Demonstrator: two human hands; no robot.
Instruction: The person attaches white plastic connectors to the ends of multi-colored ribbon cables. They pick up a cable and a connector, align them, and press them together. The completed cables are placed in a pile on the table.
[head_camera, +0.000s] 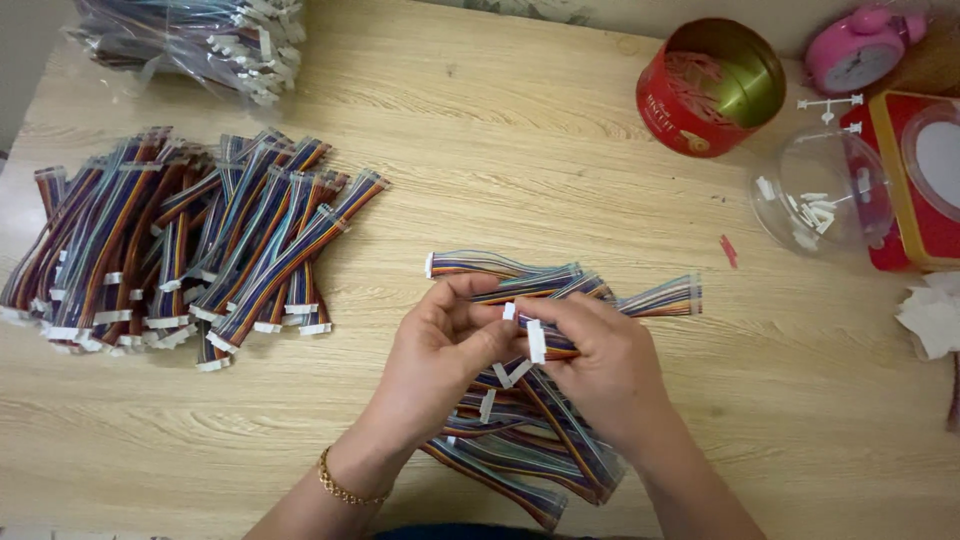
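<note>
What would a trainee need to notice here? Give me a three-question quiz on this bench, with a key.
1. True or false: both hands hold one ribbon cable above a small pile of cables.
2. Which side of the table holds the large spread of ribbon cables: left or right in the picture?
3. What lies inside the clear plastic bowl? A) screws B) small white connector pieces C) coins

Key
1. True: the left hand and right hand pinch a ribbon cable at its white connector, over the small pile.
2. Left: the large spread lies there on the wooden table.
3. B: the clear plastic bowl holds small white connector pieces.
</note>
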